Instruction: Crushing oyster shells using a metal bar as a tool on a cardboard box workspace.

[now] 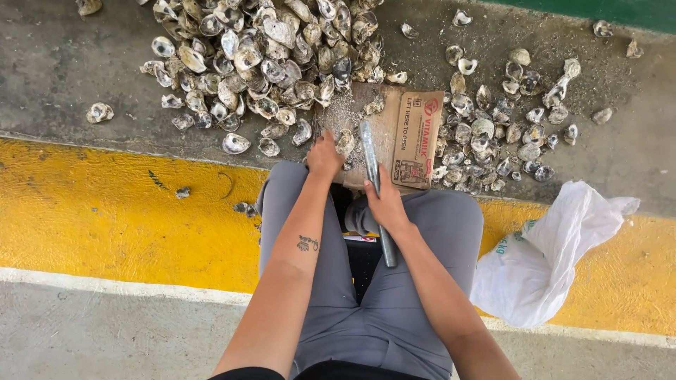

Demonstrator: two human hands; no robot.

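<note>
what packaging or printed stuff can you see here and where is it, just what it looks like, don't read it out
Cardboard box flap: flattened brown piece with red and dark print, on the concrete ahead of the knees, between the shell piles.
White plastic bag: crumpled, with green print, on the yellow stripe by the right leg.

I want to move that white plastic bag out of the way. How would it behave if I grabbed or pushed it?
The white plastic bag looks thin and crumpled, so it would probably flop and fold rather than keep its shape. It seems light, likely sliding easily on the yellow painted strip. What it holds is hidden, so its weight is uncertain.
</note>
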